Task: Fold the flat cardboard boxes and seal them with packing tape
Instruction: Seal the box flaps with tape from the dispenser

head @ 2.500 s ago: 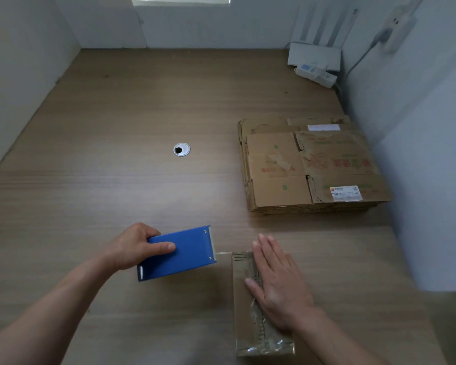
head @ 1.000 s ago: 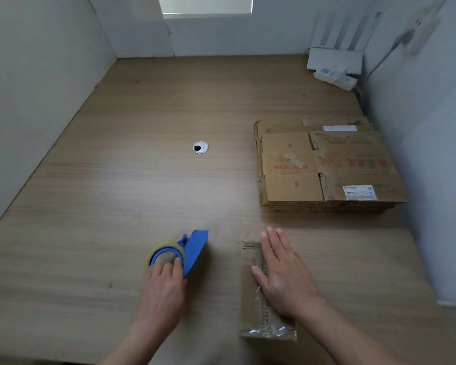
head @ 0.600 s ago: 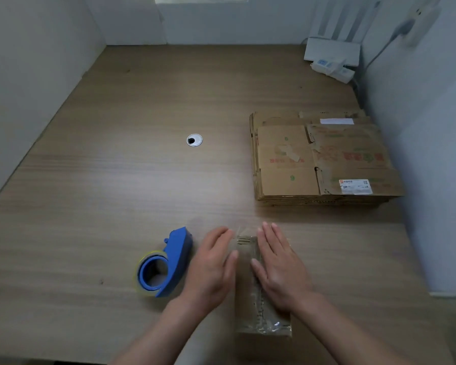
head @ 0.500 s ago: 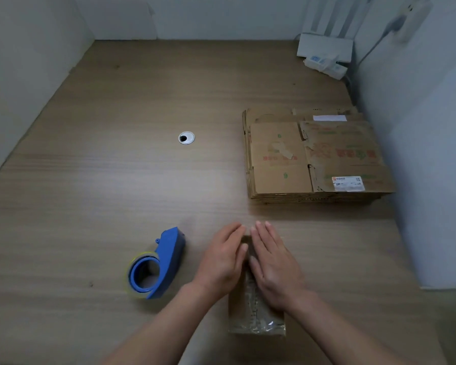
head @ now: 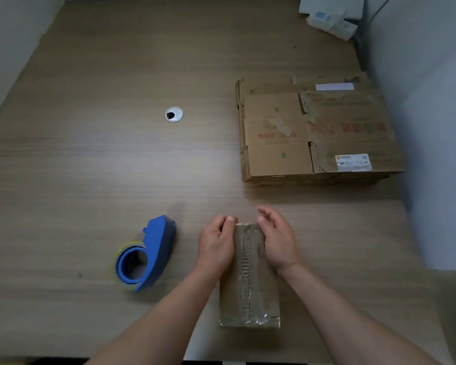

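Both forearms enter from the bottom edge, cut off by the frame. Between them a small box (head: 249, 283) lies lengthwise on the wooden surface (head: 90, 167), its near end wrapped in wrinkled clear tape (head: 250, 319) that also runs up the middle seam.

The left hand (head: 216, 243) curls round the box's far left corner, thumb on the top edge. The right hand (head: 279, 241) grips the far right corner the same way, its fingers bent over the end. The far face of the box is hidden behind both hands, and it is hard to tell whether the fingertips pinch a loose tape end or just the cardboard.

Left of the left hand, apart from it, a blue tape dispenser (head: 148, 252) lies on its side with its roll facing the camera.

Farther off, a round hole (head: 174, 114) with a metal rim sits in the surface. To the right a stack of flat boxes (head: 316, 133) lies close to the wall (head: 432, 127), its printing blurred and unreadable. At the far right corner, white devices (head: 329, 14) are cut off by the top edge.
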